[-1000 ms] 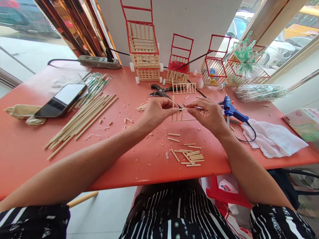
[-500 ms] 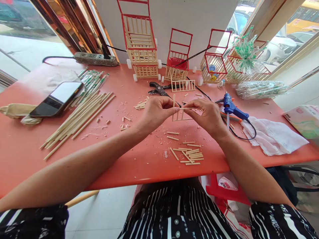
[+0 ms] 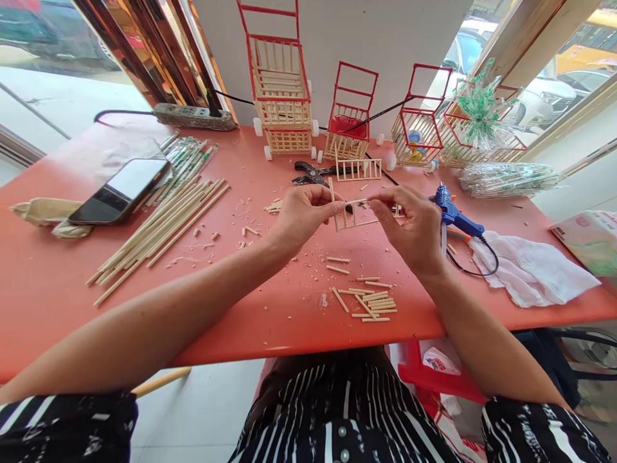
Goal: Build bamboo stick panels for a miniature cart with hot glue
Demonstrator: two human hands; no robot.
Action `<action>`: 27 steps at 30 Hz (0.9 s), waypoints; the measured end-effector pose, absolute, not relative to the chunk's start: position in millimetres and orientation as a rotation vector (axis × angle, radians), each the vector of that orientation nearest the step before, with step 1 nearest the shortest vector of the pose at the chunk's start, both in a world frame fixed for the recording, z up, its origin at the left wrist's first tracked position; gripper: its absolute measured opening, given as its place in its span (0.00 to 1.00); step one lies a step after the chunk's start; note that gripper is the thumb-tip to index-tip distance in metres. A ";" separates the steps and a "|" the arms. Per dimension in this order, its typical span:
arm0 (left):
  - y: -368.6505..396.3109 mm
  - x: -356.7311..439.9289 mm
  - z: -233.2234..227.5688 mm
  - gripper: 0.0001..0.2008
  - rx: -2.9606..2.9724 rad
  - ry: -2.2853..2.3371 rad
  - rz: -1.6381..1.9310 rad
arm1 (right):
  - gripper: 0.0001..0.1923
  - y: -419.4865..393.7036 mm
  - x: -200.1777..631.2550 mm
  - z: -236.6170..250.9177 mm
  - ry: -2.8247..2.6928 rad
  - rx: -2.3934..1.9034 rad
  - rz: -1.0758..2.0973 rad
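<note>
My left hand (image 3: 306, 213) pinches a small ladder-like frame of thin wooden sticks (image 3: 359, 224) by its upper left part, between thumb and fingers. The frame is raised over the table and slightly tilted, with one longer stick rising at its left end. At the frame's upper bar, the thumb and fingers of my right hand (image 3: 409, 225) are closed. Those fingers cover the right part of the frame, and whether they also hold a separate small stick I cannot tell. Short cut sticks (image 3: 378, 303) lie loose on the table below my hands.
Behind my hands are black-handled pliers (image 3: 313, 173) and another stick frame (image 3: 361, 170). Small stick carts (image 3: 282, 96) line the wall. A blue glue gun (image 3: 456, 212) and white cloth (image 3: 535, 267) lie right; long sticks (image 3: 164, 225) and a phone (image 3: 120, 191) lie left.
My right fingers have shifted along the frame's upper bar, and the right hand has turned more upright. The frame has tilted a little. The whole view has shifted slightly.
</note>
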State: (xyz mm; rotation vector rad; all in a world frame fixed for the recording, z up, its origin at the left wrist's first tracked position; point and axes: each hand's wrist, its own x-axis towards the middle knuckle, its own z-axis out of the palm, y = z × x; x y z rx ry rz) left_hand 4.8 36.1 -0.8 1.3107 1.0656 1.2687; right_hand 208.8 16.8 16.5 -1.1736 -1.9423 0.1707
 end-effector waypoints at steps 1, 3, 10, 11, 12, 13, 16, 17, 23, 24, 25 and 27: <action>36.5 5.0 -2.0 0.11 1.297 1.060 1.271 | 0.11 18.1 208.1 13.1 -1.965 -1.189 0.198; 37.3 6.0 -4.4 0.11 1.282 1.044 1.280 | 0.11 21.8 206.7 5.1 -2.006 -1.223 0.224; 35.2 10.7 -10.9 0.11 1.323 1.043 1.265 | 0.11 27.3 201.6 -9.0 -2.076 -1.344 0.168; 34.7 11.1 -11.4 0.11 1.334 1.048 1.263 | 0.11 27.2 201.0 -9.5 -2.088 -1.361 0.164; 34.3 11.5 -12.0 0.12 1.342 1.050 1.262 | 0.12 27.1 200.5 -9.9 -2.099 -1.375 0.159; 34.1 11.8 -12.5 0.12 1.349 1.050 1.261 | 0.12 26.9 200.0 -10.4 -2.111 -1.386 0.155; 34.4 12.3 -13.7 0.13 1.362 1.065 1.233 | 0.12 26.6 199.0 -11.8 -2.135 -1.413 0.152; 34.5 12.5 -14.0 0.14 1.365 1.074 1.219 | 0.12 26.5 198.8 -12.3 -2.140 -1.426 0.150; 33.6 13.3 -14.1 0.12 1.392 1.119 1.169 | 0.12 28.5 198.2 -16.6 -2.169 -1.470 0.112; 33.4 13.6 -14.0 0.11 1.394 1.133 1.168 | 0.13 29.0 198.3 -17.3 -2.174 -1.468 0.112; 33.2 13.9 -14.1 0.10 1.396 1.145 1.172 | 0.13 29.2 198.4 -17.8 -2.178 -1.466 0.111; 33.0 14.5 -14.4 0.08 1.396 1.159 1.182 | 0.13 29.4 198.5 -18.2 -2.183 -1.463 0.108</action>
